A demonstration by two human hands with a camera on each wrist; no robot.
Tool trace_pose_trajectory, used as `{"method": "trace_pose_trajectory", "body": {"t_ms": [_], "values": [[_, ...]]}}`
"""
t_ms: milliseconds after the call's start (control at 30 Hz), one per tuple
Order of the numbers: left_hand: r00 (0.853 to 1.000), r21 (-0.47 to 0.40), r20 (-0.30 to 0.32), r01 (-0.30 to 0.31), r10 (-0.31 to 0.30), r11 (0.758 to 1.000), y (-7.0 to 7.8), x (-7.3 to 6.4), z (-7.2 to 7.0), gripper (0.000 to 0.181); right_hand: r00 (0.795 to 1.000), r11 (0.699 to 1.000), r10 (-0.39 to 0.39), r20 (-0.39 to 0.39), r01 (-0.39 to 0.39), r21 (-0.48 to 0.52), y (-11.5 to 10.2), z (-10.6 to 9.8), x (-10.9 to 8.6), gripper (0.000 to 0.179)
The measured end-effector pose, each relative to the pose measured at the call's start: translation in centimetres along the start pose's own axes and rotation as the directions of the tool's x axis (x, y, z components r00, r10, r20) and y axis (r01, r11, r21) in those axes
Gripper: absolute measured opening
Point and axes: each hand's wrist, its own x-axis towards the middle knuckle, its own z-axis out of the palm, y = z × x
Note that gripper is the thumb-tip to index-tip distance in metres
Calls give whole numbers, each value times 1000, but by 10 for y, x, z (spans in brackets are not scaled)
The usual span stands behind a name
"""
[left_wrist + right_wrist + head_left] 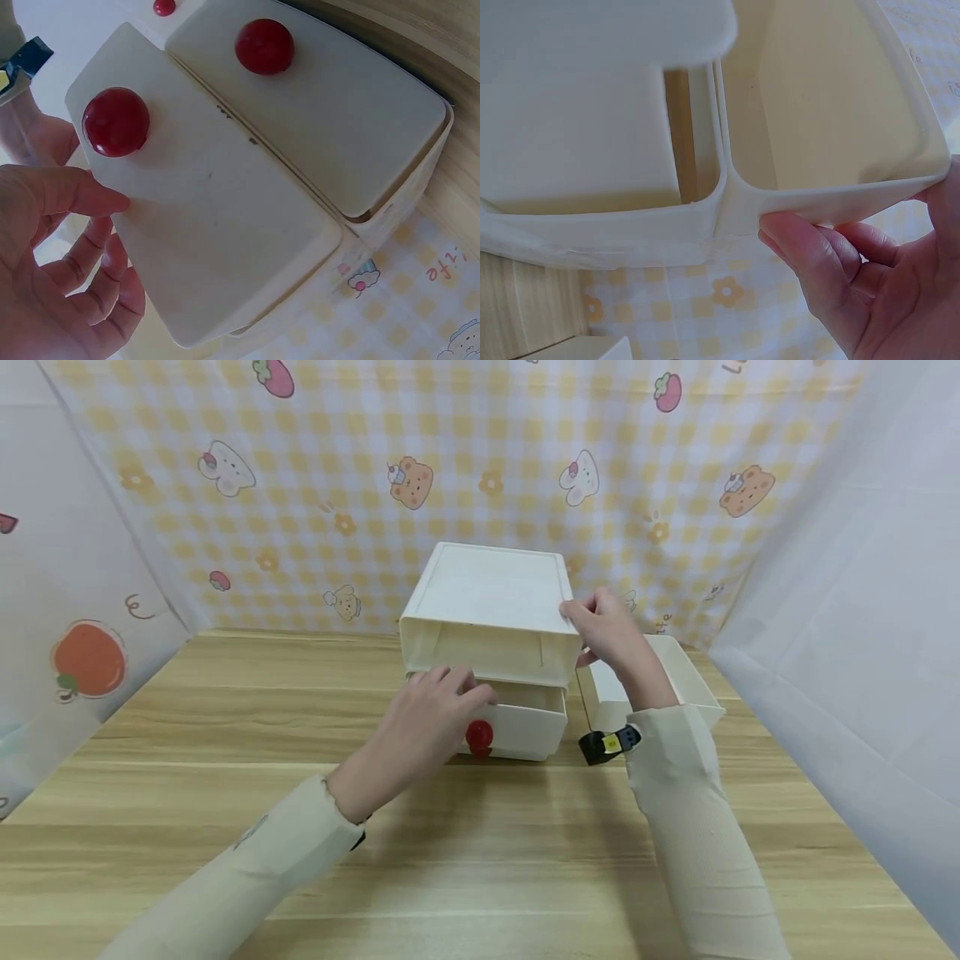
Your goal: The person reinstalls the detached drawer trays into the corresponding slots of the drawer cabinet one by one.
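A white drawer cabinet (pixel 502 587) stands on the table, its top compartment open at the front with no drawer in it. Below, a drawer (pixel 521 731) with a red knob (pixel 479 735) is pulled partly out. My left hand (pixel 427 718) holds that drawer's upper front edge; its thumb (pixel 109 199) lies against the front panel, with the other fingers curled behind the edge. Underneath sits another drawer (pixel 322 105), also red-knobbed and pushed in. My right hand (pixel 615 631) grips the cabinet's upper right corner, thumb (pixel 791 229) against the side wall.
A loose white drawer (pixel 693 677) lies on the wooden table (pixel 247 718) right of the cabinet, partly behind my right forearm. A checked curtain (pixel 487 443) hangs close behind, and white sheets (pixel 847 568) close off both sides.
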Motion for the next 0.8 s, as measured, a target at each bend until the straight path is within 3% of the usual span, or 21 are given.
{"method": "trace_pose_trajectory", "body": {"t_ms": [233,800], "values": [[1000,-20,-20,1,-2,1000,-6,5,7,31,999,999,-33,10,33,22,1,0,0,32],[993,-8,-121,-7,6,1000,-11,5,17,32,1000,1000,-8,8,8,10,2,1,1,30]]}}
